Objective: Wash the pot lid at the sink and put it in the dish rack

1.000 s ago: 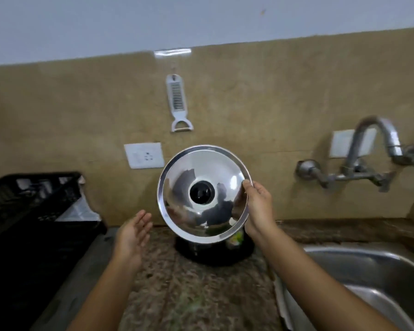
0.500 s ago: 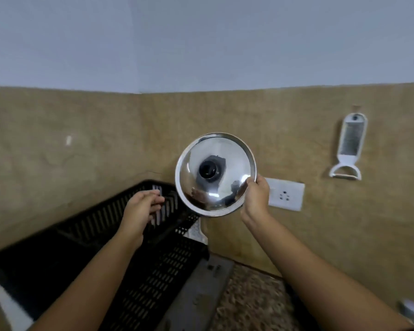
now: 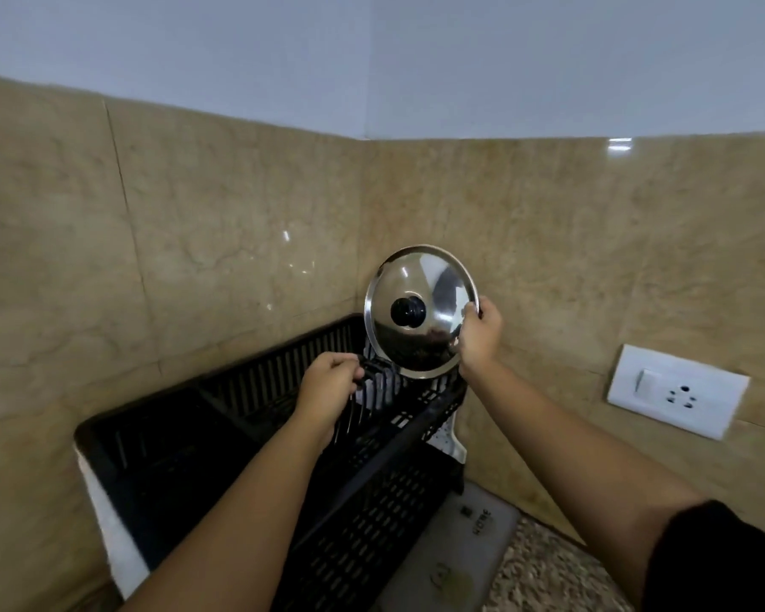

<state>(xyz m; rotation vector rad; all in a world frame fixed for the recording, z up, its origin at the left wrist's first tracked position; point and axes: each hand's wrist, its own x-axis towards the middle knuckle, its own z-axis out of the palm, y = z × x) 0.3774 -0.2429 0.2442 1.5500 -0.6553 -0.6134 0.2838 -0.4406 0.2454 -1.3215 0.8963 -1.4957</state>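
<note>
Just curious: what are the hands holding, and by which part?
The right hand holds the lid upright by its right rim. The left hand grips the rack's upright tines.

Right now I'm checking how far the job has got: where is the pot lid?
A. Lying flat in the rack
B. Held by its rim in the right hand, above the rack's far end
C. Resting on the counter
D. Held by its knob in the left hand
B: the right hand grips the rim of the pot lid above the far end of the dish rack, while the left hand is at the rack's dividers.
</note>
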